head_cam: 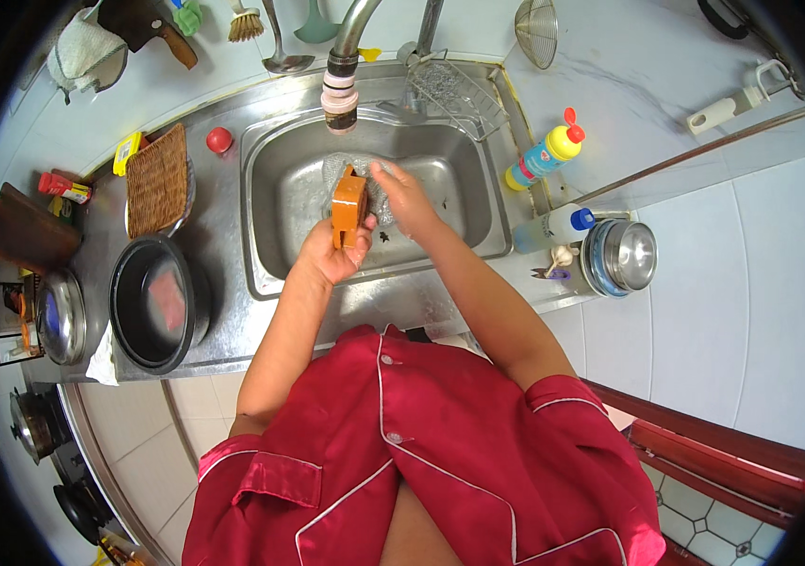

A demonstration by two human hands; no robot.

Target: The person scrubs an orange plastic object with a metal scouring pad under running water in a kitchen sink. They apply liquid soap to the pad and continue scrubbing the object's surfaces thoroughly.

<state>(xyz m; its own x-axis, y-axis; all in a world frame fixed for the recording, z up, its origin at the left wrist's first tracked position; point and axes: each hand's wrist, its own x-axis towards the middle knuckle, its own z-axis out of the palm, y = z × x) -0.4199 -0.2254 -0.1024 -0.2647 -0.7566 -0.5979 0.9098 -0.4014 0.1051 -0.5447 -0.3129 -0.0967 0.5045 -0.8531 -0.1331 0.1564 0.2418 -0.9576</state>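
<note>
My left hand (337, 253) grips an orange, block-shaped object (350, 200) from below, above the stainless steel sink (282, 212). A pale line crosses its upper part, and I cannot tell what it is. Just to its right is my right hand (406, 200), fingers stretched out and nothing visible in it. Whether its fingers touch the block is unclear. Behind both hands hangs the end of the tap (340, 106). A shiny, crinkled patch (379, 191) shows in the basin past the block; its nature is unclear. Small dark scraps (384, 237) lie on the basin floor.
Left on the counter are a black basin (155, 304) with a pink piece inside, a wicker tray (157, 180) and a red ball-like item (219, 140). A wire rack (459, 99) sits at the sink's back right corner. Bottles (544, 157) and stacked bowls (630, 256) stand right.
</note>
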